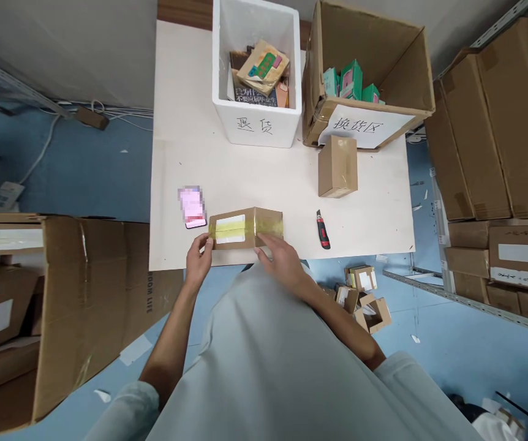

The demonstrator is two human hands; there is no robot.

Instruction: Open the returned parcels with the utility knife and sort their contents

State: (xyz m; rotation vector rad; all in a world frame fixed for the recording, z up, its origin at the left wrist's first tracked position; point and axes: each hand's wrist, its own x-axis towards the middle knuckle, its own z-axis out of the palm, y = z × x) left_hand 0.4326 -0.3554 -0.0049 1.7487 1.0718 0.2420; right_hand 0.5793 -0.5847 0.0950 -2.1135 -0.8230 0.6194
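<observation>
A long cardboard box (268, 223) lies at the near edge of the white table, with clear tape and a white label on it. My left hand (198, 260) grips its left end between thumb and fingers. On the near right side, my right hand (285, 262) holds the box, one finger stretched along its surface. To the right lies a red and black utility knife (323, 230). A phone (193, 208) with a lit, blurred screen rests left of the box. Beyond the knife stands a smaller closed cardboard box (337, 167).
At the back stand a white foam bin (257, 127) holding books and a large open carton (369, 110) holding green boxes. A big carton (94, 306) of parcels is at left. Opened boxes (360, 291) litter the floor. Shelving with stacked cartons (516, 122) lines the right.
</observation>
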